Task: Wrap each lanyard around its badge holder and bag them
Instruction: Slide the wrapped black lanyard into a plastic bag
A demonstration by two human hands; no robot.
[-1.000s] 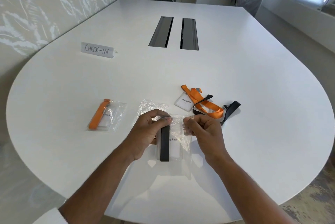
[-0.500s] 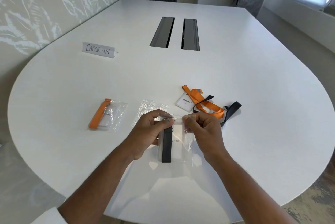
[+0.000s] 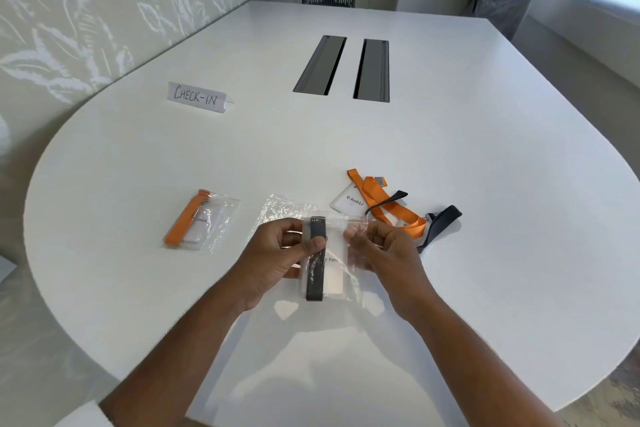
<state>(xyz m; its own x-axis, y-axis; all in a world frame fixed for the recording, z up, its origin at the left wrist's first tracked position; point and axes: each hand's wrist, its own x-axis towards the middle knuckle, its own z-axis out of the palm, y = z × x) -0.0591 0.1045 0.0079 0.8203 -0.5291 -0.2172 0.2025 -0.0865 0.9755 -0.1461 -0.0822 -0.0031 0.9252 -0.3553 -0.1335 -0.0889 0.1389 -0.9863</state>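
White meeting table (image 3: 450, 136), hands at the near edge with a bagged badge.

Left hand (image 3: 273, 257) and right hand (image 3: 384, 253) both pinching the top of a clear bag (image 3: 349, 274), held just above the table; inside, a badge holder (image 3: 334, 274) wrapped in a black lanyard (image 3: 316, 274). Off left, a bagged orange set (image 3: 199, 222). Just beyond, an empty bag (image 3: 280, 210); to the right, loose orange lanyard (image 3: 391, 207), badge (image 3: 351, 201) and a second black lanyard (image 3: 440, 222). Farther back, a "CHECK-IN" sign (image 3: 197, 96).

Black lanyard (image 3: 316, 260), orange lanyard (image 3: 391, 207)
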